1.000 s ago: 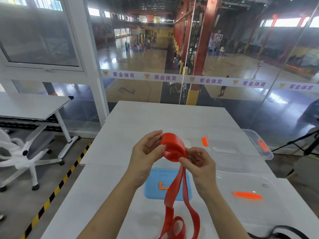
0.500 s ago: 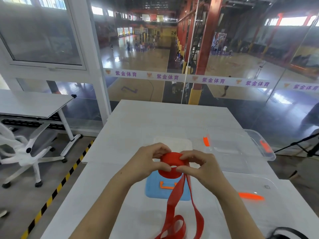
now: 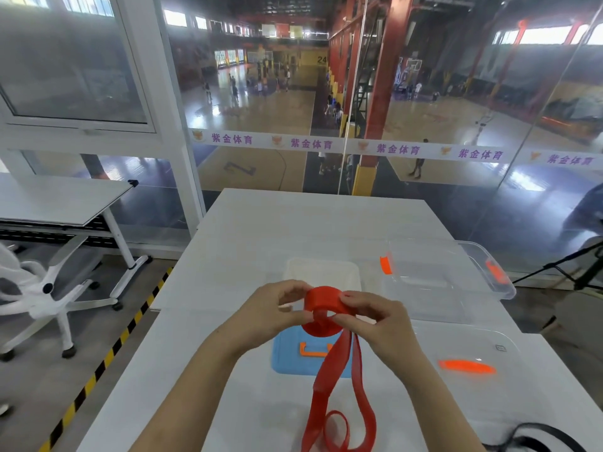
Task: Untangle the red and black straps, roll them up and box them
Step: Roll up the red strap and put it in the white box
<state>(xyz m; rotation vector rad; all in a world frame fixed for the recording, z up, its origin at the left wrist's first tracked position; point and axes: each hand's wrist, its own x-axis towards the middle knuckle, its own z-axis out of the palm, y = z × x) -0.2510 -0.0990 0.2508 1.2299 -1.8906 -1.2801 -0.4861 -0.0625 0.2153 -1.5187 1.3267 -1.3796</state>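
Lowered now, red strap roll (image 3: 323, 301) pinched between left hand (image 3: 270, 316) and right hand (image 3: 375, 321), loose tail trailing toward the person.

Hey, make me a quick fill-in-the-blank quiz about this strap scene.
The left hand and right hand hold a partly rolled strap coloured ____.
The black strap lies at the picture's bottom ____ corner.
The blue lid under the hands has an ____ handle.
Missing: red; right; orange.

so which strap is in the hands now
The red strap, gripped by left hand and right hand; the black strap lies untouched at bottom right.
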